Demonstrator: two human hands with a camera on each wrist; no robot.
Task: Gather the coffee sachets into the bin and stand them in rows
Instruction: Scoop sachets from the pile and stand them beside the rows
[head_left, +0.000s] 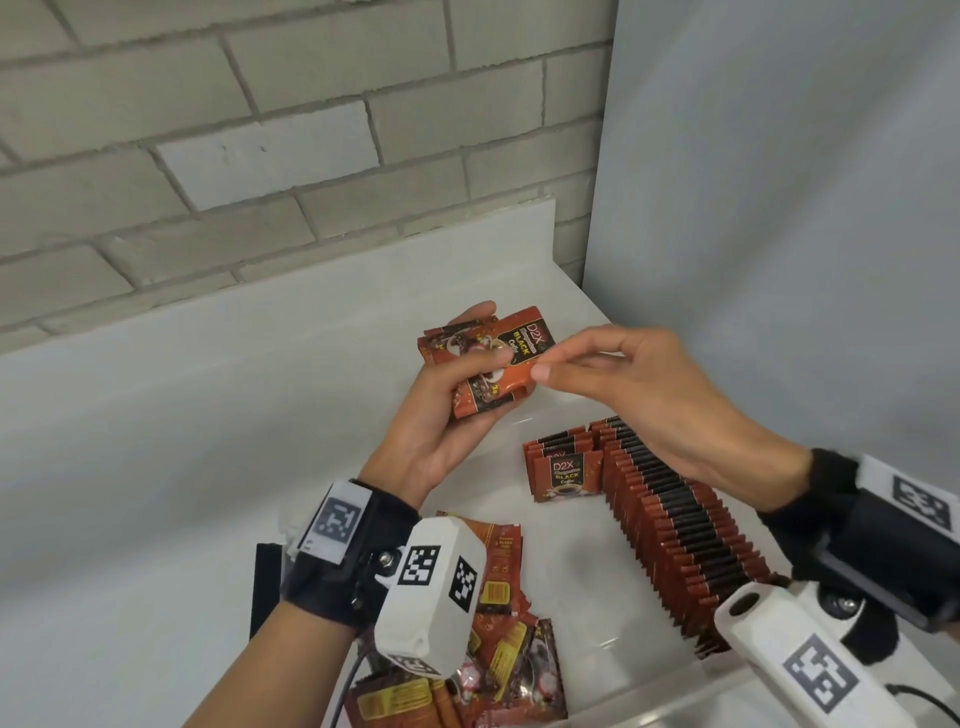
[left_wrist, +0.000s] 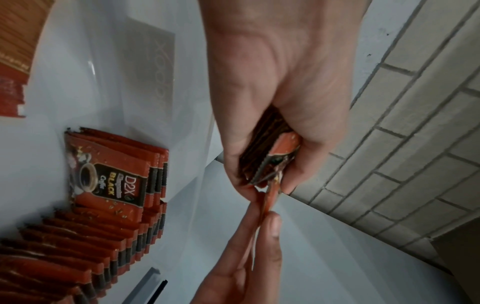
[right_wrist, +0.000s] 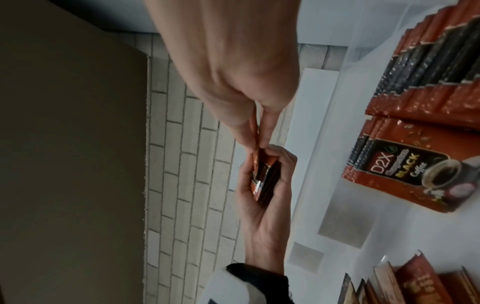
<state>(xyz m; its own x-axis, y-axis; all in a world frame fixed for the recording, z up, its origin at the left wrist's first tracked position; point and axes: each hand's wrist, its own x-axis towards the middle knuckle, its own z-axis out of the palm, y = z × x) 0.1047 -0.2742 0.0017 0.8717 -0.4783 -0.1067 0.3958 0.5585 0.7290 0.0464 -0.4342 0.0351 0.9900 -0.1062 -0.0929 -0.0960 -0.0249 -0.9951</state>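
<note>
We take this for a stockroom or back room: a bare painted brick wall (head_left: 208, 130), a plain white surface (head_left: 156, 415) (unfurnished), rows of boxed-style coffee sachets (head_left: 675, 519).

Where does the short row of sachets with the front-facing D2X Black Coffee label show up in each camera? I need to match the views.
Head: the short row stands right of centre, below the hands, left of the long row.
Left wrist: lower left, label turned sideways.
Right wrist: right edge, mid-height.
Shared landmark: the stack in the left hand, its top sachet pinched by the right hand.
</note>
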